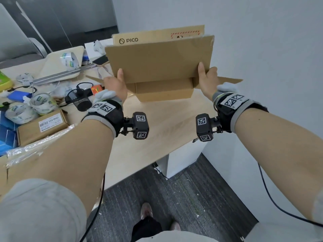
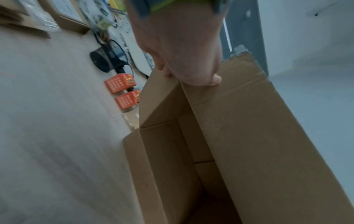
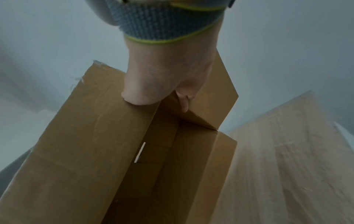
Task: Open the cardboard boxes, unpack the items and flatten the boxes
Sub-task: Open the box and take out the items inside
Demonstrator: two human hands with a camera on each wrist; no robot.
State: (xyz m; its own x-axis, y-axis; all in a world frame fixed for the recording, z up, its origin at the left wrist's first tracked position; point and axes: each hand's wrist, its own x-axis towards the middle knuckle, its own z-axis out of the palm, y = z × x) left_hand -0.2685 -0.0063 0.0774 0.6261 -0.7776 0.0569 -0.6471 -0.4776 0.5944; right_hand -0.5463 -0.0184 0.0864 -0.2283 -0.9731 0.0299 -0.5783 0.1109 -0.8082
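1. Head view: the cardboard box [image 1: 159, 67] is held up in the air above the far part of the counter [image 1: 157, 123], straight ahead of the person and between the two hands. Its long axis runs left to right, so each hand has one end and neither is clearly nearer. The left hand [image 1: 115, 84] grips the left edge of the raised flap with its thumb laid on the near face; the right hand [image 1: 207, 79] does the same on the right edge. Both forearms reach forward at about the same height. A side flap sticks out to the right past the right hand. A flat PICO carton [image 1: 157, 36] stands behind the box against the wall. To the left the counter carries tape rolls [image 1: 42, 102], a black mesh pen cup [image 1: 79, 100] and a small labelled parcel [image 1: 43, 126].

2. Left wrist view: the left hand [image 2: 182, 53] is closed over the top of the box [image 2: 249, 136], thumb on one face and fingers curled behind the neighbouring panel. The inside shows dark; I cannot tell if anything is in it. Two small orange boxes [image 2: 122, 89] lie on the counter beside it.

3. Right wrist view: the right hand [image 3: 162, 81] pinches the box [image 3: 86, 144] at a corner fold, one finger tucked inside. I judge that flattening it turns on pushing the two ends toward each other along this axis.
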